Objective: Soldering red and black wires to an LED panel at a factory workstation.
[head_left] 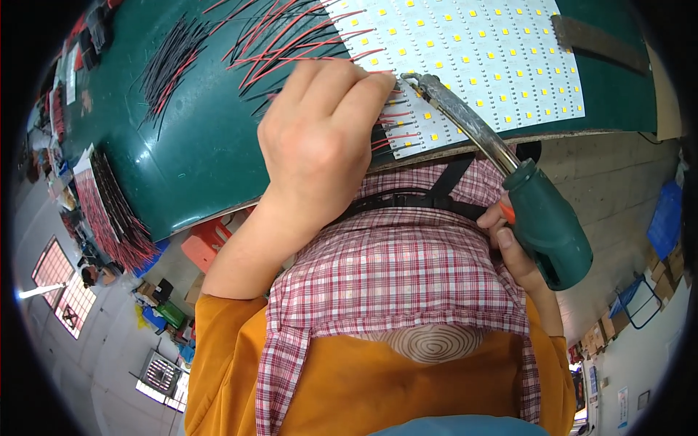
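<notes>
A white LED board (509, 86) with rows of yellow chips lies on the green work table. Red and black wires run off its left edge, several with ends on the board's pads. My left hand (316, 138) is closed in a pinch at that edge, on a thin wire (383, 72) mostly hidden by the fingers. My right hand (515, 251) grips a soldering iron (549, 221) by its green handle, below the table's front edge. The iron's bent, dark tip points left and sits at the board's edge, close beside my left fingertips.
A pile of loose black and red wires (173, 65) lies on the green table (211, 163). Another wire bundle (113, 211) hangs over its left edge. A dark metal bar (600, 43) rests across the board's right edge. A red plastic stool (206, 244) stands below.
</notes>
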A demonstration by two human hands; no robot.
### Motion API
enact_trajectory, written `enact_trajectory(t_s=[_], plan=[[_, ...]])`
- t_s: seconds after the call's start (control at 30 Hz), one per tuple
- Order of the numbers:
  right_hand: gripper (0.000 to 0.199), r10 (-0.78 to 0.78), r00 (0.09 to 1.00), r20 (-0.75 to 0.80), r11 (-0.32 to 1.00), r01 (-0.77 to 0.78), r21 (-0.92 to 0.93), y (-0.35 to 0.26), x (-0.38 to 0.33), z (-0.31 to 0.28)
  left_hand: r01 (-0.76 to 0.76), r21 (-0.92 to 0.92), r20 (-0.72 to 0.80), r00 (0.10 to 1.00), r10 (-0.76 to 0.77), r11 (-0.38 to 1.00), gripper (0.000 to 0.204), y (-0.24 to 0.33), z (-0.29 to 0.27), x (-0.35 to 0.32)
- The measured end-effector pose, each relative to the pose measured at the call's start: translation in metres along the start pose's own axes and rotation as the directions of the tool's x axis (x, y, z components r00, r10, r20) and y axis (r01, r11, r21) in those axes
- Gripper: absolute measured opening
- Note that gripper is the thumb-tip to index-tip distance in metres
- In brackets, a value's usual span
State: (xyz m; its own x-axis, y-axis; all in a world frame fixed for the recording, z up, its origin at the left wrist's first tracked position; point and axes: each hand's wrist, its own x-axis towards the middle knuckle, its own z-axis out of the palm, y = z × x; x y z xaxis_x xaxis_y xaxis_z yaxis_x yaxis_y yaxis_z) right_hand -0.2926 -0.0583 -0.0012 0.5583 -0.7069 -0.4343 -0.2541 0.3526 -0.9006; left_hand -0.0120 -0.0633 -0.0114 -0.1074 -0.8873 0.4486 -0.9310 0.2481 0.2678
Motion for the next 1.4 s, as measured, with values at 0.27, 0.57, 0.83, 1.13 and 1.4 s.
enact_trajectory(t_s=[0.27,0.57,0.83,1.13,1.4], plan=[[0.024,-0.091,0.993,0.079,0.959,0.109,-0.262,-0.003,0.006,-0.005,0.062,0.021,0.049,0.997,-0.063,0.998,0.022,0.008,-0.003,0.002],[0.022,-0.032,0.999,0.016,0.995,0.033,-0.099,-0.006,0.004,0.001,0.069,0.068,0.086,0.993,-0.075,0.995,0.021,0.009,-0.004,0.003],[0.008,-0.027,1.000,-0.011,0.998,0.026,-0.056,-0.016,0.008,0.002,0.086,0.002,0.092,0.992,-0.086,0.996,0.019,0.004,-0.006,0.006],[0.026,0.171,0.981,0.095,0.740,-0.192,0.645,-0.007,0.007,-0.002,0.103,0.029,0.020,0.994,-0.104,0.994,0.021,-0.004,-0.003,0.009],[0.033,0.150,0.987,0.051,0.953,-0.158,0.260,-0.008,0.012,-0.003,0.073,0.133,0.025,0.997,-0.077,0.988,0.017,-0.001,-0.001,0.011]])
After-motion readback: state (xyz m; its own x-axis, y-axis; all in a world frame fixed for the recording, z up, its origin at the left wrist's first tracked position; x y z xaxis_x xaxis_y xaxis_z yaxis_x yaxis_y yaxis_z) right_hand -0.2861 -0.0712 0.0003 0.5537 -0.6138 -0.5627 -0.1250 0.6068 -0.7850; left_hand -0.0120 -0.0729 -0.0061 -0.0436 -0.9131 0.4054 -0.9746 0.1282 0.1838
